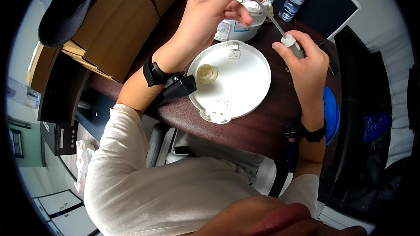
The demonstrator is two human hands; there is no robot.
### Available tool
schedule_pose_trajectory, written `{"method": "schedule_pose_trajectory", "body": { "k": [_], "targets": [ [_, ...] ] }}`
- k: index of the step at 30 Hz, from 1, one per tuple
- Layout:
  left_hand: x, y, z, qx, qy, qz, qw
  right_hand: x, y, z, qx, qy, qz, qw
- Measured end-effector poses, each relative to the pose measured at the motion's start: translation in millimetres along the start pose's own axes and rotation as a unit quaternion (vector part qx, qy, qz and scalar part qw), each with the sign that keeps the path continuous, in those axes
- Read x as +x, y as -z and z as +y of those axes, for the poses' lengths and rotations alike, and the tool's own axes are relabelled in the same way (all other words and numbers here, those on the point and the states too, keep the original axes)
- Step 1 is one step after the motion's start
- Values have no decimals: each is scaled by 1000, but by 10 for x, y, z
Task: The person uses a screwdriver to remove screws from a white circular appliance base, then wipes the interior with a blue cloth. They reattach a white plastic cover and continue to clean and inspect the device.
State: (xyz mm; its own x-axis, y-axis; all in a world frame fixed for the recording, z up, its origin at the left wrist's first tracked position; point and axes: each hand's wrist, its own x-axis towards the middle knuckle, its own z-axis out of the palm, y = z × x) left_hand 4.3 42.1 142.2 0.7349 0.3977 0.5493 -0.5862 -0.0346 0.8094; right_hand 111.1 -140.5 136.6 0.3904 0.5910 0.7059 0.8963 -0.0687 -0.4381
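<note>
My right hand [306, 57] is wrapped round the pale grey handle of a screwdriver [273, 21]. Its long shaft slants up and left toward my left hand [221, 2]. There, thumb and forefinger are pinched together at the shaft's tip, around something too small to make out; the other fingers are loosely bent. Below both hands a round white lid [245, 83] lies on the desk, with a small metal-pinned hinge fitting at its far edge and a tab at its near edge. On the lid's left part rests a small translucent yellowish cup [207, 74].
A white round appliance [258, 6] stands behind the lid, with a blue-capped water bottle [294, 2] to its right. Cardboard boxes [118, 22] are stacked at left. Blue cloth [331, 113] hangs beside my right forearm. Dark crumbs lie near my right hand on the brown desk [197, 124].
</note>
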Motion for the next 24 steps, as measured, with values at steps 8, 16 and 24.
{"method": "schedule_pose_trajectory", "body": {
  "k": [8, 16, 24],
  "targets": [
    [7, 16, 61, -8, 8, 2, 1000, 14, 42, -7, 21, -10, -6, 1000],
    [-87, 695, -88, 507, 169, -65, 843, 2, 162, 61, 100, -114, -148, 977],
    [-401, 884, -688, 423, 370, -197, 803, -147, 39, 314, 112, -237, -325, 909]
  ]
}}
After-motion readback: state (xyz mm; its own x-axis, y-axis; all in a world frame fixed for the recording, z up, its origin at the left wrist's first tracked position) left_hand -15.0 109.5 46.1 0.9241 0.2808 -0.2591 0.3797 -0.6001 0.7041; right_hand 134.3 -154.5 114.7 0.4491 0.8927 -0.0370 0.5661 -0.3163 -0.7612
